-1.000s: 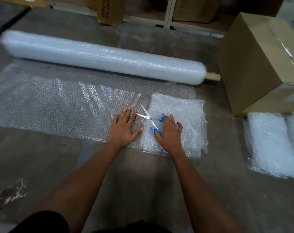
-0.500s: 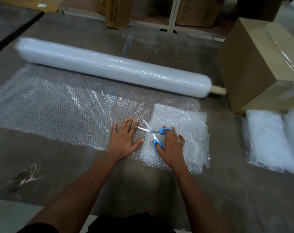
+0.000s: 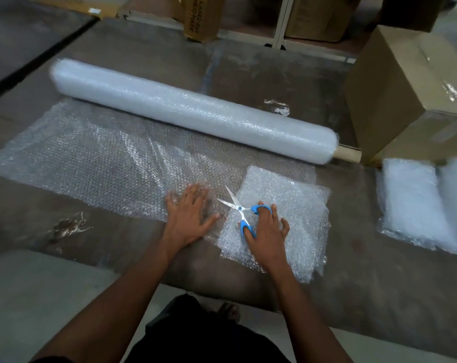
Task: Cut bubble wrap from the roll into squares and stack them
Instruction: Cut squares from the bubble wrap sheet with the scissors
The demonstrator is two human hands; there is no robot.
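While left hand [image 3: 188, 218] presses sheet [image 3: 91, 163] flat | right hand [image 3: 266, 231] grips scissors [image 3: 238, 208] | box [image 3: 200, 18] print illegible

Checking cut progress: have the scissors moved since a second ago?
No. Against the cut square under the right hand, the scissors keep their place, open blades poking past its left edge toward the left hand. The frame shift is camera motion.

The floor [image 3: 261, 77] is grey-brown concrete with a pale strip [image 3: 39, 297] along its near edge. A large taped cardboard box [image 3: 405, 100] stands at right. Further boxes [image 3: 200, 18] sit by a white shelf frame [image 3: 281, 20] at the back.
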